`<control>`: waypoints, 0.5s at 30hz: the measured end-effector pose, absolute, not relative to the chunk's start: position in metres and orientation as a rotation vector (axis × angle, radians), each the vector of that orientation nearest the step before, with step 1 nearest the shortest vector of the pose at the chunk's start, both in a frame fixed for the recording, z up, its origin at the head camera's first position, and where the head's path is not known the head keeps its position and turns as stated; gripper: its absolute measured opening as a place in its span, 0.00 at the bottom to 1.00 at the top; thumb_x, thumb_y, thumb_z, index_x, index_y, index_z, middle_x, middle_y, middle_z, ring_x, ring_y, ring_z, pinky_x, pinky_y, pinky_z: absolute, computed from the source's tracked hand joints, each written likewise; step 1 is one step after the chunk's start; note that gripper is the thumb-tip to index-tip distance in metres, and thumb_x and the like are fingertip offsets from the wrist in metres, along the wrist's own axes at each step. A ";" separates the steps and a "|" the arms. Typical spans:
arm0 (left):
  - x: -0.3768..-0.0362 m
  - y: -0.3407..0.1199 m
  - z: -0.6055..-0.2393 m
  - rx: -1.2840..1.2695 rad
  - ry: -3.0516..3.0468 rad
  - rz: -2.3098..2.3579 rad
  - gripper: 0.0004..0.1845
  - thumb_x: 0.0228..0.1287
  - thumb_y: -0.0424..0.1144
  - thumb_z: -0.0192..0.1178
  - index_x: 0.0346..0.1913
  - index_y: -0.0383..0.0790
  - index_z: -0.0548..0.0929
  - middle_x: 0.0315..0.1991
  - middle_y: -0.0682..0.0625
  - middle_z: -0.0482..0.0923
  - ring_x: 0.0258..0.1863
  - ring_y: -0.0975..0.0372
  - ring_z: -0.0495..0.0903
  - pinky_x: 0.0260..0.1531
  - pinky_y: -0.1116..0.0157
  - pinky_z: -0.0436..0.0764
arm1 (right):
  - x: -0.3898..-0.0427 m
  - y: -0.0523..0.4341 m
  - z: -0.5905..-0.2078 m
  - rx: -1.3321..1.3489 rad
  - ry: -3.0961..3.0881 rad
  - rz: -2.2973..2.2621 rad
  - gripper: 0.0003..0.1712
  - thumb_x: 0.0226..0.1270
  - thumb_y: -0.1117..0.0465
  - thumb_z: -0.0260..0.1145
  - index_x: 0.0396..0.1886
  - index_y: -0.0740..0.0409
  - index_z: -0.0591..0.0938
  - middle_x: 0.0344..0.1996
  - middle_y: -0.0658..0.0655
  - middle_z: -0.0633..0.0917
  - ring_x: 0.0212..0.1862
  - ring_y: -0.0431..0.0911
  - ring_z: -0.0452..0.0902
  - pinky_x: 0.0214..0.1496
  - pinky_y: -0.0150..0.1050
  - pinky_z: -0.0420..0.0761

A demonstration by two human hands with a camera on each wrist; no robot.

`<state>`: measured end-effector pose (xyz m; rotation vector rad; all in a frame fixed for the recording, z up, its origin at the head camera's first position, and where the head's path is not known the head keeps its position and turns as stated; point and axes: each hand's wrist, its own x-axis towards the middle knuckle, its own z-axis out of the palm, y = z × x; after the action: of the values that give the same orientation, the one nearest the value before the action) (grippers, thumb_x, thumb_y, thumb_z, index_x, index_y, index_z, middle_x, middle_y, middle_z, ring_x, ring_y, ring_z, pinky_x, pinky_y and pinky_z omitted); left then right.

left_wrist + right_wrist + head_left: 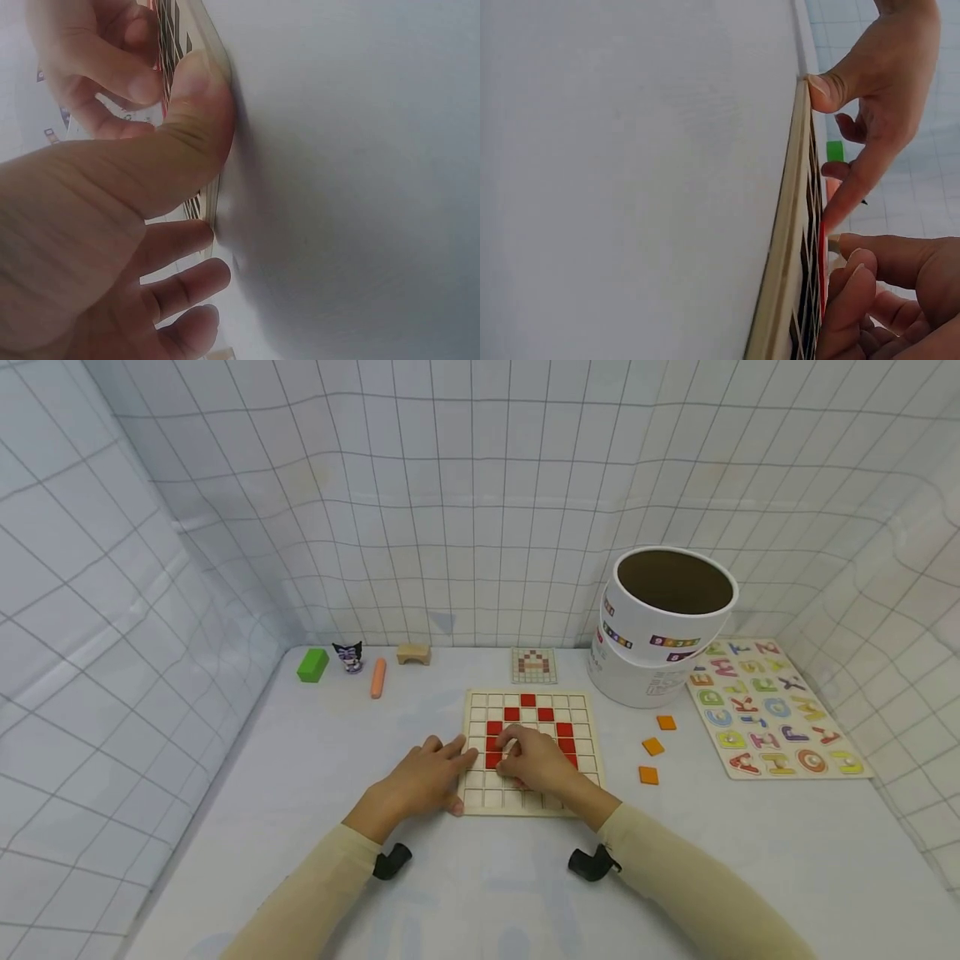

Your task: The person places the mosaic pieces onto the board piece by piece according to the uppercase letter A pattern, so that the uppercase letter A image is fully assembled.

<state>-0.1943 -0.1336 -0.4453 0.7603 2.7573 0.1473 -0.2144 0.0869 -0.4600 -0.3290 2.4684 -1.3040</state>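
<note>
A pale square grid board (475,804) with red tiles (528,700) set in some of its cells lies on the table. Along its left edge rests my left hand (426,779), thumb at the near corner and fingers mostly straight. In the left wrist view the left thumb (196,94) presses against the board's side. My right hand (536,760) is over the middle of the board, its fingers bent and the fingertips close to red tiles on the left side of the pattern. A gap shows between right thumb and index finger, with nothing visible in it.
Three orange tiles (653,746) lie right of the board. Behind stand a white bucket (637,647) and a small pattern card (534,666). An alphabet board (780,718) lies far right. Back left are a green block (312,665), figurine (348,657), orange stick (378,678) and wooden arch (413,653).
</note>
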 end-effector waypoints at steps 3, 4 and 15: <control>-0.194 -0.134 -0.446 0.762 2.752 0.157 0.49 0.52 0.56 0.73 0.77 0.45 0.67 0.79 0.42 0.59 0.65 0.47 0.68 0.63 0.45 0.71 | -0.213 0.108 -0.455 -0.352 2.485 -1.350 0.17 0.67 0.62 0.69 0.54 0.57 0.80 0.26 0.54 0.80 0.20 0.44 0.74 0.25 0.37 0.73; -0.194 -0.134 -0.446 0.761 2.750 0.159 0.49 0.52 0.56 0.73 0.77 0.45 0.67 0.79 0.42 0.59 0.65 0.47 0.68 0.63 0.45 0.71 | -0.212 0.119 -0.453 -0.360 2.492 -1.371 0.18 0.68 0.62 0.69 0.56 0.58 0.80 0.28 0.55 0.80 0.21 0.45 0.74 0.26 0.37 0.73; -0.194 -0.133 -0.445 0.742 2.734 0.136 0.49 0.54 0.55 0.74 0.78 0.46 0.65 0.80 0.42 0.57 0.66 0.47 0.66 0.65 0.46 0.70 | -0.215 0.290 -0.424 0.110 2.460 -1.728 0.31 0.75 0.51 0.66 0.69 0.61 0.70 0.44 0.53 0.75 0.35 0.44 0.73 0.36 0.33 0.78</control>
<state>-0.1944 -0.1335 -0.4454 0.7423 2.7342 0.1357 -0.2155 0.2896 -0.4244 0.1098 2.4597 -1.7276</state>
